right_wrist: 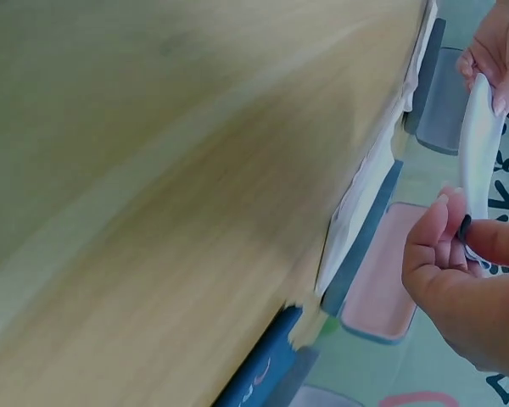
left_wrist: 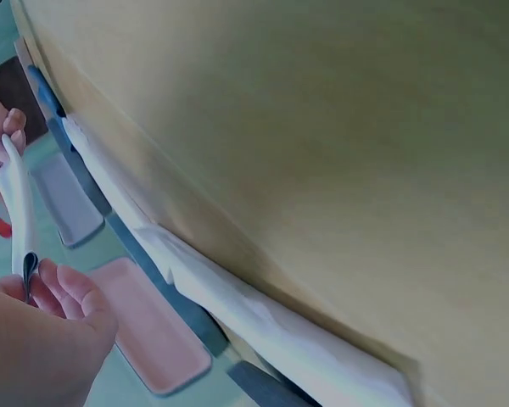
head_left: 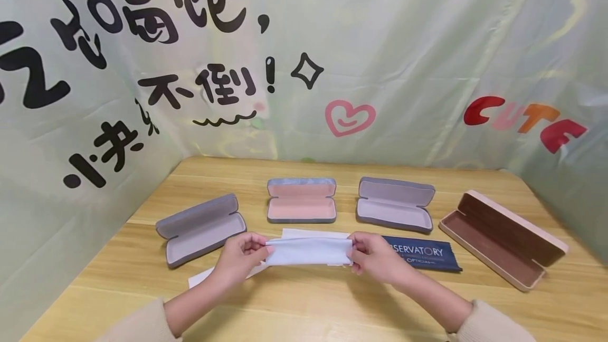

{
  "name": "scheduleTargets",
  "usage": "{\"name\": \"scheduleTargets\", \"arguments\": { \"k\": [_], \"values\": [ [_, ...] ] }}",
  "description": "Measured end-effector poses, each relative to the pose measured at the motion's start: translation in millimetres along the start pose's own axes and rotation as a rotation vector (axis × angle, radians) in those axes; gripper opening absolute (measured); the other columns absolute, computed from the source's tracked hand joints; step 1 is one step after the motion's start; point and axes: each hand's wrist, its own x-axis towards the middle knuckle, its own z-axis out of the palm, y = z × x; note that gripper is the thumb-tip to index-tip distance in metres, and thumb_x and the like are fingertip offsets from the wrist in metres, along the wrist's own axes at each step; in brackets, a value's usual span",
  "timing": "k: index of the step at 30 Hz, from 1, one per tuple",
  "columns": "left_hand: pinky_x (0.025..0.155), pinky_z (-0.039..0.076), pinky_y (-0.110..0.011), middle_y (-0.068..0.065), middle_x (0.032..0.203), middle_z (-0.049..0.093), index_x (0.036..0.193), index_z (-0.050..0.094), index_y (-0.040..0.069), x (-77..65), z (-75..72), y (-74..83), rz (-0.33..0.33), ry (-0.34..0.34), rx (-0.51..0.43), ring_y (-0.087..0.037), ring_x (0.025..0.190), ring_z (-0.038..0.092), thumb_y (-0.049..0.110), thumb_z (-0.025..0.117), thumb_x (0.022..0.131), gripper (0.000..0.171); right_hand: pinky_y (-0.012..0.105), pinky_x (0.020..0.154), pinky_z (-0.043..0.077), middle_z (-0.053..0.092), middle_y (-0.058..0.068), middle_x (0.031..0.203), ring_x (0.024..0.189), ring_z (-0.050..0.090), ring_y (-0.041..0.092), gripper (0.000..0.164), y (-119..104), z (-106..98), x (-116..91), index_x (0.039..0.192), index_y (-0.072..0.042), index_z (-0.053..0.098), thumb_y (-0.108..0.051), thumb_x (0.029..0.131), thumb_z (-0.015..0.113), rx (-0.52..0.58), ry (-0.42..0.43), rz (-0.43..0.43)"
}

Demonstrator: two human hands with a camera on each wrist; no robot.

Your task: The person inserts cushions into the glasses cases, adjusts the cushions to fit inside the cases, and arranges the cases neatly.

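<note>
A folded light blue cloth (head_left: 307, 252), apparently a glasses-cleaning cloth, is stretched level between both hands above the table. My left hand (head_left: 239, 257) pinches its left end between thumb and fingers. The opposite end is pinched by my right hand (head_left: 375, 255). In the left wrist view, a dark looped fold shows at the end of the cloth (left_wrist: 19, 203) by the thumb. Beneath and behind it lie white cloths (head_left: 313, 233), partly hidden by the hands and the held cloth. A navy cloth (head_left: 423, 254) with pale lettering lies just beyond my right hand.
Several glasses cases stand open in an arc: a grey-lined case (head_left: 204, 239) at left, a pink-lined case (head_left: 301, 208), a lavender-lined case (head_left: 394, 213), and a brown-lined case (head_left: 494, 247) at right. A printed curtain (head_left: 408, 51) hangs around the wooden table (head_left: 294, 310).
</note>
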Motion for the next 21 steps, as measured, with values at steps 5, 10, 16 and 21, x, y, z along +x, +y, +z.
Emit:
{"name": "scheduleTargets", "arguments": {
  "k": [5, 10, 16, 21],
  "values": [
    [0.061, 0.049, -0.020, -0.004, 0.077, 0.061, 0.093, 0.062, -0.005, -0.7, -9.7, -2.2, -0.052, 0.059, -0.003, -0.010, 0.067, 0.055, 0.004, 0.067, 0.081, 0.016, 0.021, 0.052, 0.046, 0.053, 0.003, 0.064, 0.058, 0.050, 0.010, 0.009, -6.9, 11.4, 10.6, 0.087, 0.010, 0.053, 0.002, 0.090, 0.052, 0.033, 0.073, 0.038],
    [0.064, 0.051, -0.023, -0.003, 0.080, 0.061, 0.096, 0.061, -0.004, -1.9, -22.1, -2.0, -0.097, 0.099, 0.016, -0.010, 0.070, 0.056, 0.007, 0.066, 0.083, 0.018, 0.021, 0.052, 0.044, 0.054, 0.002, 0.063, 0.056, 0.048, 0.009, 0.008, -13.8, 23.3, 23.4, 0.084, 0.007, 0.052, 0.001, 0.089, 0.053, 0.046, 0.141, 0.057],
    [0.066, 0.051, -0.021, 0.001, 0.079, 0.062, 0.101, 0.059, -0.005, -2.5, -37.9, -2.4, -0.131, 0.124, 0.030, -0.008, 0.072, 0.057, 0.011, 0.064, 0.086, 0.023, 0.023, 0.050, 0.045, 0.062, 0.013, 0.067, 0.051, 0.048, 0.009, 0.007, -23.7, 37.1, 42.5, 0.084, 0.005, 0.051, 0.001, 0.090, 0.051, 0.070, 0.169, 0.069],
    [0.069, 0.052, -0.021, 0.005, 0.078, 0.062, 0.106, 0.056, -0.005, -0.6, -51.7, -5.6, -0.153, 0.147, 0.023, -0.005, 0.072, 0.057, 0.015, 0.063, 0.087, 0.028, 0.022, 0.049, 0.048, 0.064, 0.019, 0.070, 0.047, 0.048, 0.007, 0.006, -32.9, 49.1, 57.6, 0.086, 0.007, 0.053, 0.003, 0.090, 0.051, 0.102, 0.173, 0.053]
  ]
}}
